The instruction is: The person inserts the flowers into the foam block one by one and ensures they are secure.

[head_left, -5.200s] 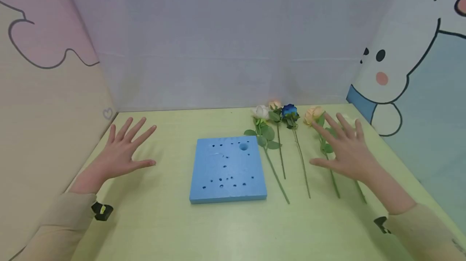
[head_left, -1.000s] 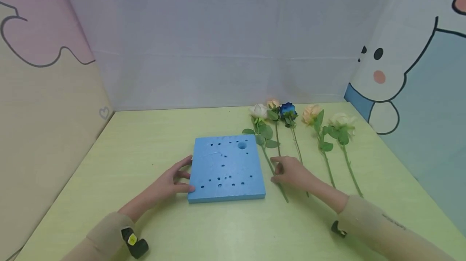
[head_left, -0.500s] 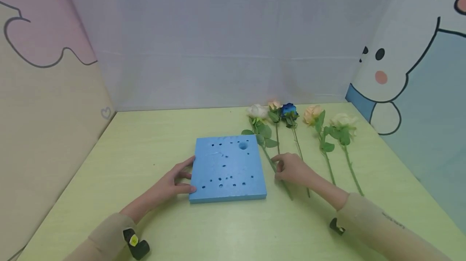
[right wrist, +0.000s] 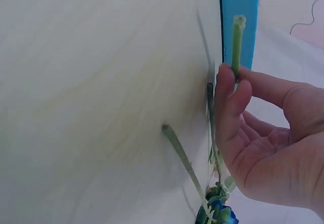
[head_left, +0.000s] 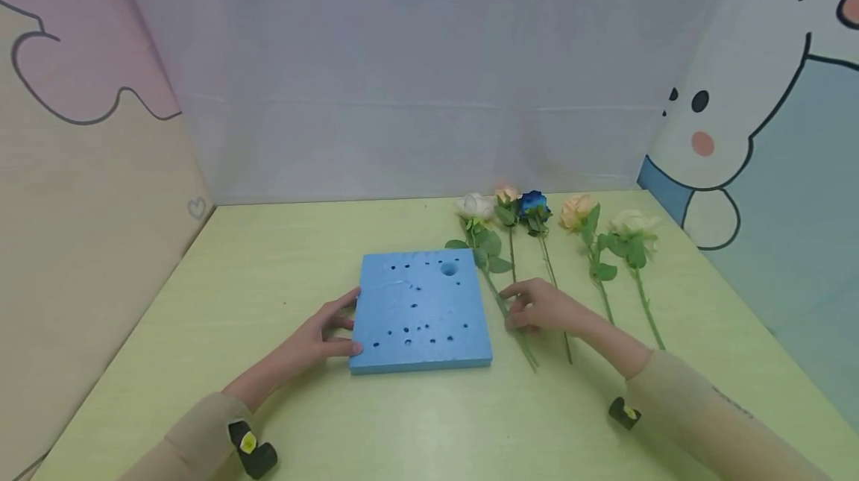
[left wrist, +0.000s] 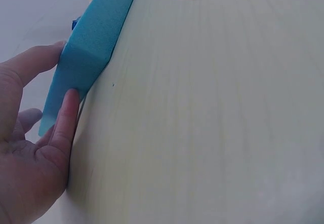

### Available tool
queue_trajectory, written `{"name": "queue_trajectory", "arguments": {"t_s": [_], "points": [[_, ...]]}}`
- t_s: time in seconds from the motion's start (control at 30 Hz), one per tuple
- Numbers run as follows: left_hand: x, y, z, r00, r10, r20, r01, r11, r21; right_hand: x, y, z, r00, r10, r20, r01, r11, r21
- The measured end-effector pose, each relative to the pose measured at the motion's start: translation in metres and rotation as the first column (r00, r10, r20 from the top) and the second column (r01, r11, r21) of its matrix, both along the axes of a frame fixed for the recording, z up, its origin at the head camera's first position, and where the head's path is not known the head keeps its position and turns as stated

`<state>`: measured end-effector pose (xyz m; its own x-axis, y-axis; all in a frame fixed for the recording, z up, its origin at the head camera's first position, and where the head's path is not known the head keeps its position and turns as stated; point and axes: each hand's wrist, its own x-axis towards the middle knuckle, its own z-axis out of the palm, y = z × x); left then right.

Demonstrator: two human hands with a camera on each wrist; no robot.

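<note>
A flat blue foam block (head_left: 439, 317) with holes in its top lies mid-table. My left hand (head_left: 315, 335) rests against its left side, fingers spread along it and the thumb at the front corner; in the left wrist view, fingertips (left wrist: 72, 96) touch the block's side. To the right of the block, my right hand (head_left: 543, 307) pinches the green stem of a white rose (head_left: 476, 206). The stem's cut end (right wrist: 238, 25) sticks out past the thumb and fingers in the right wrist view. The rose's bloom lies behind the block's back right corner.
Close to the right hand lie a small peach rose (head_left: 506, 194) and a blue rose (head_left: 534, 203). Farther right are another peach rose (head_left: 576, 211) and a cream rose (head_left: 634, 223), stems toward me. A pale cloth wall (head_left: 416, 93) closes off the table's back.
Both hands were spread above the table at first; the left came to the block, the right to the white rose's stem. Lately the right hand shifted slightly and the rose's stem swung a little right.
</note>
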<state>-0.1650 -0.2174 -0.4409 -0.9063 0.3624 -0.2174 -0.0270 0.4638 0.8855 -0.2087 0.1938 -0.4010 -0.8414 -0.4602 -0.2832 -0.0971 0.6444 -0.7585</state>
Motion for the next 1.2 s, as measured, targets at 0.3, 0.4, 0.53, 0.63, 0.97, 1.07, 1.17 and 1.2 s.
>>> {"name": "queue_trajectory", "arguments": {"t_s": [0.3, 0.4, 0.53, 0.63, 0.97, 1.07, 1.17, 1.2], "points": [[-0.001, -0.001, -0.002, 1.0, 0.0, -0.014, 0.0, 1.0, 0.0, -0.003, 0.006, 0.006, 0.983, -0.003, 0.183, 0.024, 0.993, -0.114], [-0.001, 0.0, -0.002, 1.0, -0.001, -0.016, 0.001, 1.0, -0.004, -0.004, 0.005, 0.006, 0.978, -0.016, 0.206, 0.045, 0.989, -0.139], [0.0, -0.001, 0.0, 1.0, 0.001, -0.011, -0.001, 1.0, -0.009, -0.006, 0.005, 0.007, 0.977, -0.019, 0.213, 0.057, 0.983, -0.173], [0.0, -0.001, 0.001, 1.0, 0.001, -0.012, -0.001, 1.0, -0.008, -0.007, 0.006, 0.008, 0.979, -0.025, 0.204, 0.064, 0.979, -0.191], [0.0, -0.001, 0.001, 1.0, -0.007, -0.027, 0.007, 1.0, -0.011, -0.014, -0.003, 0.015, 0.998, -0.052, 0.047, 0.061, 0.975, -0.214], [0.0, -0.001, 0.0, 1.0, 0.002, -0.02, -0.002, 1.0, -0.016, -0.017, -0.008, 0.019, 0.998, -0.065, -0.026, 0.058, 0.975, -0.212], [0.0, 0.0, 0.0, 1.0, 0.009, -0.017, -0.009, 1.0, -0.021, -0.02, -0.013, 0.023, 0.993, -0.078, -0.085, 0.057, 0.974, -0.219], [0.0, 0.0, 0.0, 1.0, 0.004, -0.019, -0.004, 1.0, -0.022, -0.021, -0.015, 0.024, 0.992, -0.078, -0.102, 0.054, 0.973, -0.226]]}}
